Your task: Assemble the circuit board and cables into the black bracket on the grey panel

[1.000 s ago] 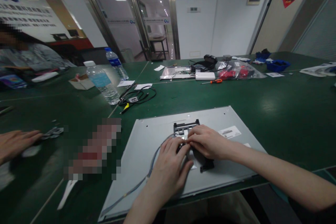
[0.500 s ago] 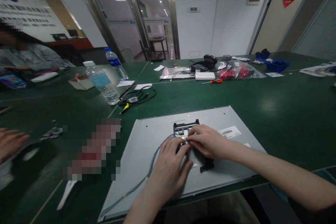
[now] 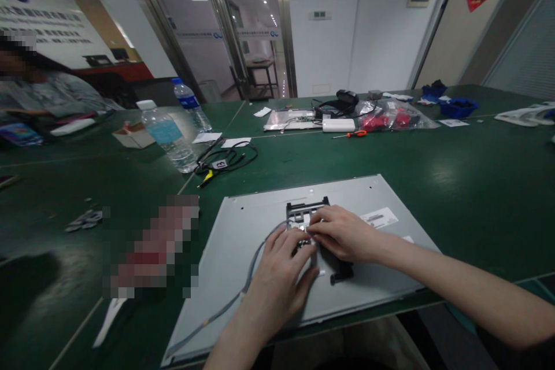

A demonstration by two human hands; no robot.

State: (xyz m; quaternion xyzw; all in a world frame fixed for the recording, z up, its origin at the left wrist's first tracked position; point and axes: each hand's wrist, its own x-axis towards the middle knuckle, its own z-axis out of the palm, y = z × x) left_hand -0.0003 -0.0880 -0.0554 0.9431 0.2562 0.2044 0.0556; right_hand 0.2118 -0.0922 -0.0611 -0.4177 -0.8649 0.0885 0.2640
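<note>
A flat light-grey metal panel [image 3: 247,231] lies on the table in front of me, with a black plastic bracket [image 3: 309,206] at its middle. Over that bracket, my left hand [image 3: 281,260] has curled fingers pressed down beside small parts. My right hand [image 3: 342,234] pinches at the same spot from the right, its fingertips close to the left ones. Whatever either hand grips is hidden by the fingers. A grey cable [image 3: 251,269] runs from the bracket, behind my left hand, to the panel's lower left corner.
Left of the panel lies a pixelated reddish item [image 3: 151,243]. Beyond are a black cable [image 3: 229,159], water bottles [image 3: 167,133] and a small box [image 3: 134,136]. Farther back are an orange screwdriver [image 3: 356,134], a white block [image 3: 339,125] and bagged red parts [image 3: 390,118]. Someone sits at left.
My left fingers have shifted slightly over the bracket, while my right hand stays nearly still. The other person's hand at the left edge has left the view.
</note>
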